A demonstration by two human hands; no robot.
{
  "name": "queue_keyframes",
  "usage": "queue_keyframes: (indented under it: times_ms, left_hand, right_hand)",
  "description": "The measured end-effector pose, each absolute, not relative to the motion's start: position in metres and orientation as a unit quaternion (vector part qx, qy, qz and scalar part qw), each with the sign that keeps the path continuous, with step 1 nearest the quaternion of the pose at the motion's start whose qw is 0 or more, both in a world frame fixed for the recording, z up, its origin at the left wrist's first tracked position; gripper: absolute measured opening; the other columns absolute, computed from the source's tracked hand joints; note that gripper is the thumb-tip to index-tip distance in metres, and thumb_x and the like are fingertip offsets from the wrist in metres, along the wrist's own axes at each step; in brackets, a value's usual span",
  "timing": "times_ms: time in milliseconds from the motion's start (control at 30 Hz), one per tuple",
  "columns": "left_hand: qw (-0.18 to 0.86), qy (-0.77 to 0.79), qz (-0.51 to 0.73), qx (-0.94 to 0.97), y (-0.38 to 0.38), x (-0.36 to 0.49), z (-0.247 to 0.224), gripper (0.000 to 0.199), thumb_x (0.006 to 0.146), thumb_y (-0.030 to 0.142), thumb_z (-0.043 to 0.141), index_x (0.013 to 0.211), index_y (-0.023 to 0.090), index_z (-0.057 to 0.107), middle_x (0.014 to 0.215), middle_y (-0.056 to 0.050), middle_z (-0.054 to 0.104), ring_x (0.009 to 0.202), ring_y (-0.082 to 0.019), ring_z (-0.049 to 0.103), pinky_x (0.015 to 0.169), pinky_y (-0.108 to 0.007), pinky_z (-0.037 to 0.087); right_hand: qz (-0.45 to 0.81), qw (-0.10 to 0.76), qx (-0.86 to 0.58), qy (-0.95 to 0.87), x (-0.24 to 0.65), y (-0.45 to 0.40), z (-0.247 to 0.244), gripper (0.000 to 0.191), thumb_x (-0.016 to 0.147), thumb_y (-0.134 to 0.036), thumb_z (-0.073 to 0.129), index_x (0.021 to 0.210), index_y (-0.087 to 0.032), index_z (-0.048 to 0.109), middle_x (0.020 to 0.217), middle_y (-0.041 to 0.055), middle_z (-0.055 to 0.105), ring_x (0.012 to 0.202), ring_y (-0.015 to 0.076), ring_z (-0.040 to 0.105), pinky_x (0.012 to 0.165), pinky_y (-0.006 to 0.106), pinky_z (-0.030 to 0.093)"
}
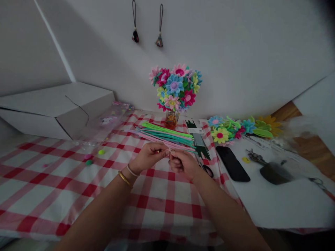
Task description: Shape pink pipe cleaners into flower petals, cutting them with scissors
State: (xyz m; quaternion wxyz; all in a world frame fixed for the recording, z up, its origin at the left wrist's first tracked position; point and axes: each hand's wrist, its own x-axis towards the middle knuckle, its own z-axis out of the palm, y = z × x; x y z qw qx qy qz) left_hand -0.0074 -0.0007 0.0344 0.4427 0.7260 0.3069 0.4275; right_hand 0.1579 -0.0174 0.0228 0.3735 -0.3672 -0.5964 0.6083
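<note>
My left hand [153, 155] and my right hand [183, 162] meet over the tablecloth, thumbs and forefingers pinched tip to tip. A tiny pale bit shows where the fingertips come together, too small to name. Just behind the hands lies a bundle of fuzzy pipe cleaners [170, 136] in lime green, teal, pink and lilac. Dark green stems [202, 151] with a paper band lie to the right of the bundle. Scissors [208, 170] with dark handles rest beside my right wrist, partly hidden by it.
A glass jar [171, 118] holds a bouquet of fuzzy flowers [175, 85] by the wall. At left are a white box [57, 104], a clear plastic bag [104, 120] and small pompoms [89, 162]. To the right lie a black phone [232, 164], keys [255, 157] and more flowers [221, 135].
</note>
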Motion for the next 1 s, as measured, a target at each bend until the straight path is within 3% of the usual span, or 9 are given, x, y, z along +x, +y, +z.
queue_keyframes:
  times_ms: [100,200,367,533,633,733,800,900,1000]
  left_hand:
    - [0.545,0.325,0.429,0.643,0.004,-0.005,0.028,0.021,0.071,0.032,0.060,0.065,0.012,0.063,0.054,0.000,0.053,0.049,-0.008,0.042,0.048,-0.021,0.033]
    - [0.650,0.322,0.422,0.544,0.005,-0.001,0.024,0.016,0.067,0.026,0.065,0.062,0.011,0.062,0.046,0.002,0.048,0.043,-0.005,0.039,0.042,-0.020,0.027]
    - [0.746,0.311,0.387,0.443,0.002,0.003,0.022,0.013,0.063,0.021,0.066,0.063,0.009,0.062,0.049,0.000,0.052,0.039,-0.003,0.036,0.040,-0.019,0.023]
    - [0.723,0.310,0.374,0.491,0.001,0.002,0.025,0.016,0.064,0.025,0.066,0.063,0.010,0.063,0.048,0.001,0.051,0.039,-0.003,0.036,0.041,-0.019,0.025]
    - [0.622,0.298,0.383,0.614,-0.003,-0.002,0.033,0.019,0.068,0.031,0.064,0.067,0.012,0.064,0.054,0.000,0.054,0.046,-0.006,0.041,0.045,-0.021,0.032]
    - [0.482,0.277,0.407,0.724,-0.007,-0.006,0.040,0.017,0.071,0.031,0.061,0.067,0.014,0.065,0.063,-0.003,0.059,0.059,-0.010,0.047,0.057,-0.024,0.038]
    - [0.420,0.280,0.426,0.751,-0.007,-0.007,0.041,0.016,0.071,0.029,0.060,0.068,0.015,0.066,0.067,-0.004,0.060,0.064,-0.012,0.049,0.062,-0.024,0.039]
    - [0.448,0.315,0.450,0.705,-0.004,-0.004,0.036,0.017,0.071,0.030,0.060,0.067,0.014,0.065,0.063,-0.003,0.058,0.058,-0.010,0.047,0.057,-0.023,0.037]
    - [0.583,0.328,0.467,0.579,0.000,0.001,0.029,0.020,0.069,0.031,0.061,0.064,0.012,0.061,0.053,0.001,0.053,0.046,-0.006,0.040,0.046,-0.021,0.032]
  right_hand:
    - [0.335,0.407,-0.393,-0.753,0.165,-0.018,0.029,0.020,0.082,-0.034,0.044,0.080,-0.017,0.055,0.064,-0.0007,0.050,0.056,0.0105,0.045,0.053,0.024,0.037]
    - [0.081,0.363,-0.366,-0.853,0.171,-0.019,0.033,0.019,0.086,-0.028,0.042,0.088,-0.016,0.057,0.079,0.0058,0.057,0.076,0.0162,0.051,0.070,0.030,0.040]
    - [-0.067,0.277,-0.357,-0.890,0.173,-0.022,0.034,0.022,0.088,-0.024,0.036,0.087,-0.017,0.056,0.077,0.0078,0.057,0.078,0.0191,0.051,0.072,0.034,0.039]
    - [0.038,0.292,-0.373,-0.880,0.173,-0.027,0.040,0.020,0.085,-0.021,0.038,0.072,-0.017,0.053,0.069,0.0043,0.053,0.068,0.0155,0.047,0.064,0.029,0.037]
    - [0.282,0.367,-0.375,-0.803,0.169,-0.027,0.037,0.019,0.081,-0.024,0.041,0.066,-0.018,0.050,0.058,-0.0019,0.044,0.054,0.0101,0.039,0.052,0.024,0.032]
    - [0.562,0.421,-0.339,-0.626,0.158,-0.024,0.025,0.019,0.077,-0.026,0.039,0.060,-0.019,0.043,0.047,-0.0078,0.027,0.039,0.0068,0.022,0.040,0.021,0.021]
    - [0.661,0.427,-0.318,-0.529,0.151,-0.021,0.016,0.020,0.075,-0.028,0.037,0.057,-0.021,0.035,0.045,-0.0096,0.016,0.037,0.0067,0.013,0.037,0.021,0.018]
    - [0.612,0.440,-0.356,-0.553,0.149,-0.019,0.014,0.023,0.079,-0.032,0.036,0.059,-0.021,0.038,0.045,-0.0082,0.024,0.038,0.0077,0.022,0.038,0.021,0.023]
    - [0.349,0.458,-0.402,-0.712,0.158,-0.020,0.021,0.019,0.082,-0.035,0.043,0.074,-0.019,0.051,0.064,0.0000,0.051,0.059,0.0119,0.047,0.055,0.025,0.038]
